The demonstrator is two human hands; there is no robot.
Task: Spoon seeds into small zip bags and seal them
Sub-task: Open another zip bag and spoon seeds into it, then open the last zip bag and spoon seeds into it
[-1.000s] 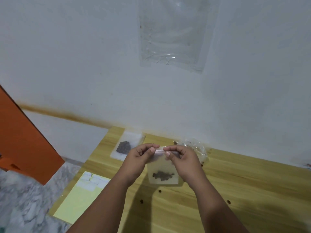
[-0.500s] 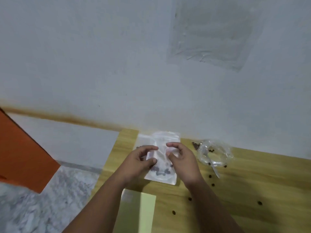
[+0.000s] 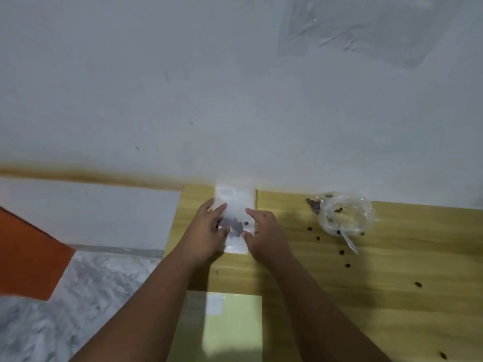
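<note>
Head view, blurred by motion. One small zip bag (image 3: 235, 205) lies flat on the wooden bench (image 3: 392, 296) at its far left corner, top edge against the wall (image 3: 183, 87). One cluster of dark seeds (image 3: 236, 225) sits inside it near mid-height; whether a second bag lies under it cannot be told.

Two hands in frame. Left hand (image 3: 206, 236): fingers spread and loosely curled, tips resting on the bag's left edge, thumb by the seeds, not clamped. Right hand (image 3: 266, 233): fingers curled loosely, thumb and forefinger touching the bag's right edge; whether it pinches the film cannot be told.

One crumpled clear plastic bag (image 3: 347, 212) sits to the right, well apart from the zip bag, with a few seeds inside and one pale spoon handle (image 3: 350, 244) sticking out toward the viewer. A small pile of seeds lies just beside its left edge. About eight loose seeds (image 3: 347, 265) lie scattered on the bench nearby.

One pale yellow-green sheet (image 3: 232, 327) lies at the near edge, between the forearms.
</note>
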